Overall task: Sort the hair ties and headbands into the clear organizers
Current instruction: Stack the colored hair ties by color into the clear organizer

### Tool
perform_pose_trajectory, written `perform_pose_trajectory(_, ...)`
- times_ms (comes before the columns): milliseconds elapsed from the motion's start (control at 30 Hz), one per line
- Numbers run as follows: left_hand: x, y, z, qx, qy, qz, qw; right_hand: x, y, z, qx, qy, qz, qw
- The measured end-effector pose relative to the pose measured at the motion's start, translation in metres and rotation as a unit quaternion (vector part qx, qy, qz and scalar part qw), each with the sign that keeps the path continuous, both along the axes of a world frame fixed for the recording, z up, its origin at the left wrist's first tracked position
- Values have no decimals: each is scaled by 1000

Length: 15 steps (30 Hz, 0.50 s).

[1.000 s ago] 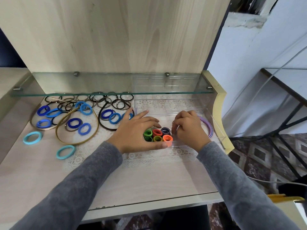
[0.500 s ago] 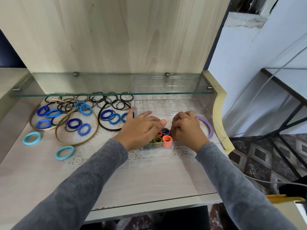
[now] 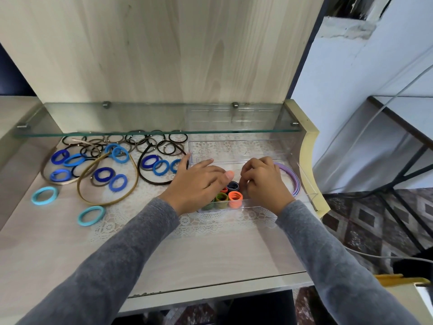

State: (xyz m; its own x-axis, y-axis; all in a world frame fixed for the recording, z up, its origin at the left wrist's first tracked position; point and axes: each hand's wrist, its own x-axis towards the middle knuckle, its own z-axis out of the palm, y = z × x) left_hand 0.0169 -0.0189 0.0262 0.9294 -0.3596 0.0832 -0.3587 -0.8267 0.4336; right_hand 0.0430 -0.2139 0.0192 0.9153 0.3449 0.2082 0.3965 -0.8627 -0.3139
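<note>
Head view showed coiled orange, green, navy hair ties [image 3: 235,196]. Left hand [image 3: 199,184] lay spread; right hand [image 3: 264,184] curled, hold indiscernible.

orange tie [image 3: 235,197], purple headbands [image 3: 296,184], white lace mat [image 3: 210,221].

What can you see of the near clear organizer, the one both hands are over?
The near clear organizer is a shallow rectangular tray of transparent plastic, open-topped, lying flat on the lace mat, just in front of a second clear tray. Rolled hair ties stand packed in its left part: orange, olive, dark blue. Along its right end curve purple headbands. The left hand lies over the ties; the right hand, fingers curled, is over its middle.
</note>
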Motion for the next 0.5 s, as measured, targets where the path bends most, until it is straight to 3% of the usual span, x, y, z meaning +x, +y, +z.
perform_pose_trajectory(300, 1, 13, -8, -24, -10, 5, 1000, 2, -1, -8, 49, -39, 4, 998)
perform_pose_trajectory(500, -1, 17, -12, -29, -11, 5, 999, 3, 2, 0, -33, 29, 52, 998)
